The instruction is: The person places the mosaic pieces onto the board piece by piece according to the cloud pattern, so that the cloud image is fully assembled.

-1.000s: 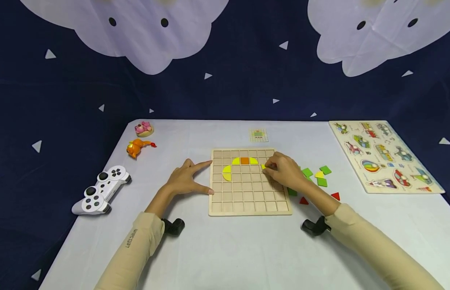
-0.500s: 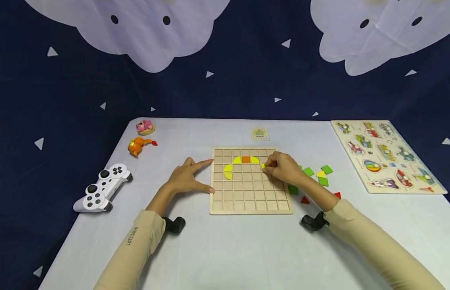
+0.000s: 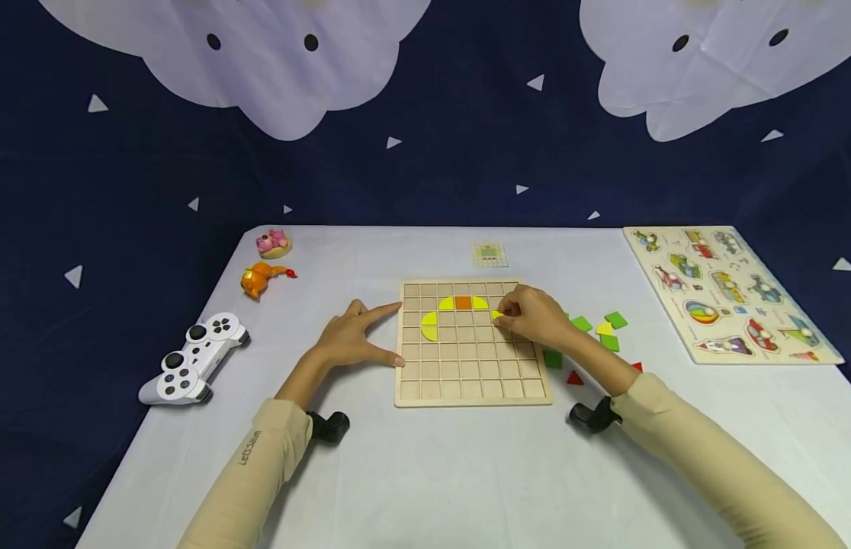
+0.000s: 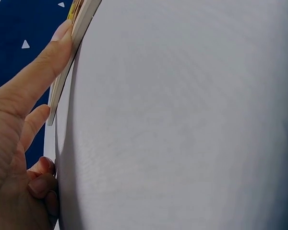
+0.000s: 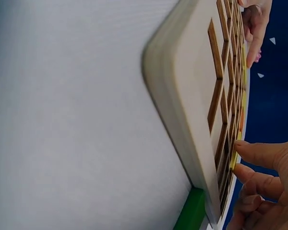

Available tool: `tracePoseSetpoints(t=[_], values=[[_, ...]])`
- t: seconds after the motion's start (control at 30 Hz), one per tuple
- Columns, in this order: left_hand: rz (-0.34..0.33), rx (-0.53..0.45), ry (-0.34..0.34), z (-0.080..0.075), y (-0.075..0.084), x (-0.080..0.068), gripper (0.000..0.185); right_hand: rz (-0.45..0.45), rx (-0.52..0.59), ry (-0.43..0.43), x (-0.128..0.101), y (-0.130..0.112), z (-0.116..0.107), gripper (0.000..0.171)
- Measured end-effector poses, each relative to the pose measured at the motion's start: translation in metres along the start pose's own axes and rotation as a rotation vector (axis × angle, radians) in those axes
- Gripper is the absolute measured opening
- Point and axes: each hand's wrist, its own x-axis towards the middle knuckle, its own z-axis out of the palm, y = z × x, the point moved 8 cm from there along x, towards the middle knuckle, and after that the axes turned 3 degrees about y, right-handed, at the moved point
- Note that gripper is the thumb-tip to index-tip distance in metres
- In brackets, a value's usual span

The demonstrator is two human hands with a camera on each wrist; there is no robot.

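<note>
A square wooden grid board (image 3: 473, 393) lies mid-table. It bears a yellow half-disc of tiles (image 3: 429, 326), an orange square tile (image 3: 463, 303) and yellow quarter-round tiles on either side of the orange one. My left hand (image 3: 348, 337) touches the board's left edge with thumb and index finger spread straight, the other fingers folded. Over the board's upper right cells, my right hand (image 3: 535, 314) pinches a yellow tile (image 3: 496, 314) between thumb and index finger. The fingers hide most of that tile. In the right wrist view, the pinched yellow tile (image 5: 234, 160) is down at the grid.
Green tiles (image 3: 615, 319), a yellow tile (image 3: 605, 329) and red triangles (image 3: 575, 378) lie right of the board. A small pattern card (image 3: 489, 254) sits behind it. A picture puzzle (image 3: 730, 297) is at right; a game controller (image 3: 195, 358), orange toy (image 3: 261, 279) and pink toy (image 3: 272, 242) at left.
The right hand shifts very slightly at the same cell, still pinching the yellow tile. The left hand stays at the board's edge. The whole view sways a little with the head.
</note>
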Motion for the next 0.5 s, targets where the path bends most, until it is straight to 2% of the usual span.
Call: tracePoseSetpoints(t=[0.23,0.5], values=[[-0.003,-0.006,-0.006,0.003,0.0,0.001,0.104,-0.015,0.006,0.028,-0.005,0.002,-0.008,0.018],[-0.004,-0.002,-0.003,0.0,0.0,0.0,0.104,-0.022,-0.007,0.129,-0.018,0.021,-0.042,0.021]])
